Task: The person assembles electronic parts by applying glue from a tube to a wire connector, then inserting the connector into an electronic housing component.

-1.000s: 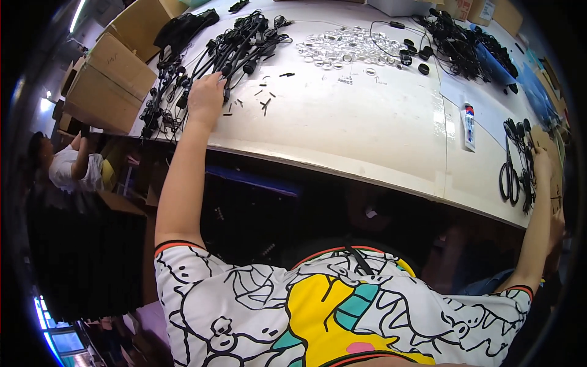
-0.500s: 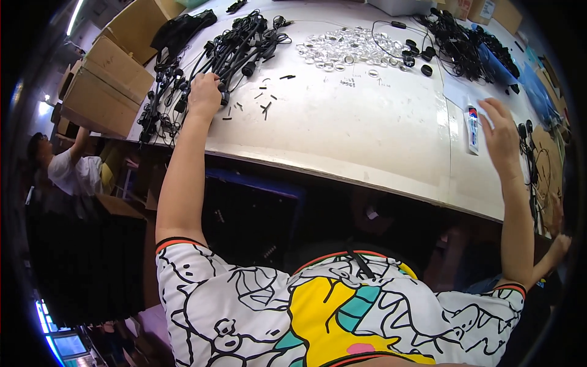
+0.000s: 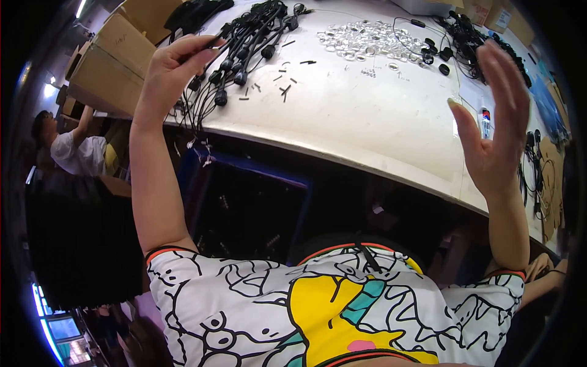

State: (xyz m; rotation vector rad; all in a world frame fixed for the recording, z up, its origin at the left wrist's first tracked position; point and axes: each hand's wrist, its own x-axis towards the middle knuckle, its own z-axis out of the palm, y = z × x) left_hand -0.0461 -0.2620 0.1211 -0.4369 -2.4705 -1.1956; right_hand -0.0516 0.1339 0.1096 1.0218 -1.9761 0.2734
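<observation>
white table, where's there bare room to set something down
The white table looks barest right of the black scraps, nearer than the clear rings and left of the right hand. Crowded: the cables beside the left hand and the cable tangle at back right.

The left of 2 head-worn fisheyes looks down, close above the shirt [image 3: 330, 312], across the table [image 3: 354, 113].

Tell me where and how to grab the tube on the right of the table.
Probably best to pinch the tube across its middle, from above: it's slim and lies on the table, long axis running front to back. The right hand seems to cover its near end.
</observation>
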